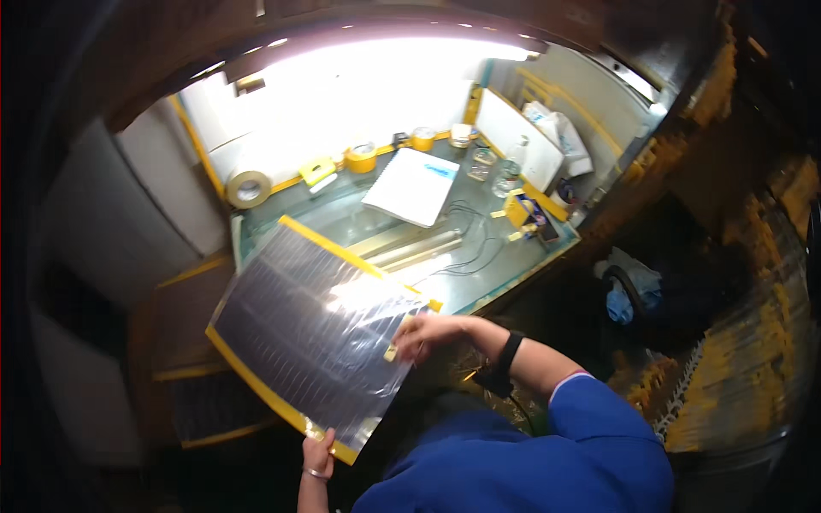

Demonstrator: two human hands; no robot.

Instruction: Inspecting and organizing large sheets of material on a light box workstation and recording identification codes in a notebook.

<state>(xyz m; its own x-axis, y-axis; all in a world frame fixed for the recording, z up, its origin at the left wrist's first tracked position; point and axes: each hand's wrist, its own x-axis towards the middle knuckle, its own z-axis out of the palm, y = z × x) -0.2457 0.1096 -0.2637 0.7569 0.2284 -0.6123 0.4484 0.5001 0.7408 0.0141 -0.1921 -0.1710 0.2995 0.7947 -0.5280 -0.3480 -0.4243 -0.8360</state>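
Observation:
A large dark, glossy film sheet (299,316) with yellow tape along two opposite edges is tilted in front of me, its far part over the table's near edge. My left hand (319,453) is closed on its near yellow edge, close to the lower corner. At the sheet's right side my right hand (419,338) has curled fingers, slightly blurred. A small yellow tape piece (391,352) shows at its fingertips, against the film; whether it sticks to the sheet cannot be made out. Light glares off the sheet's upper right part.
On the glass-topped table (500,286) lie a white spiral notebook (415,184), metal strips (419,256) and dark cables. Tape rolls (361,157) line the back; a large roll (249,188) stands left. A clear bottle (510,169) and a small box with yellow tabs (522,209) are right.

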